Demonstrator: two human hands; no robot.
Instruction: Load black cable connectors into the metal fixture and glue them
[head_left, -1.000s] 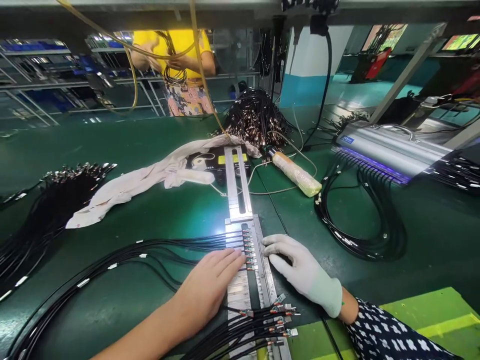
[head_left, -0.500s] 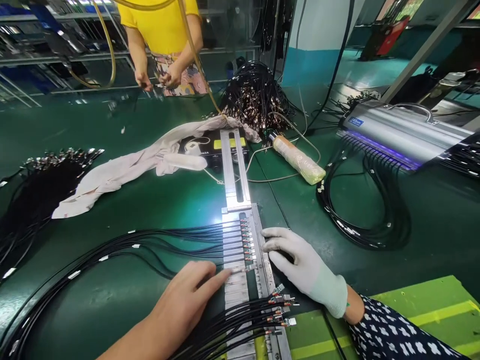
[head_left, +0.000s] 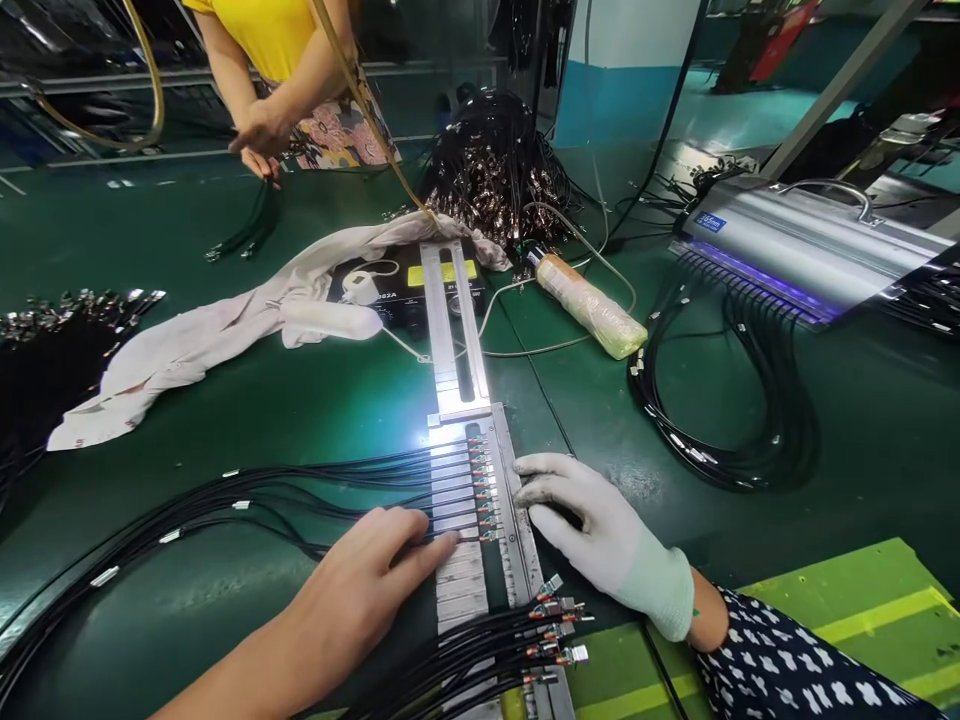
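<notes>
My bare left hand [head_left: 375,565] touches the left side of the slotted metal fixture [head_left: 459,590], its fingertips pressing on a black cable at the lowest filled slot. Several black cables [head_left: 315,475] lie side by side across the fixture, their small connectors [head_left: 484,490] lined up along its right half. My right hand [head_left: 600,530], in a white glove, rests against the fixture's right edge with its fingers somewhat apart and nothing in them. Below, a loose bundle of cables [head_left: 480,640] with bare connector ends lies over the fixture.
A silver lamp box [head_left: 810,240] glows violet over cables at right. A wrapped bottle [head_left: 589,305], white cloth [head_left: 202,330] and cable pile [head_left: 487,180] lie beyond the fixture. Across the table, a person in yellow [head_left: 277,40] holds cables. A green board [head_left: 847,620] is at lower right.
The view has shifted slightly. The cable end under my left fingertips now lies in line with the others in the fixture. The person opposite now holds a small cable bunch over the table.
</notes>
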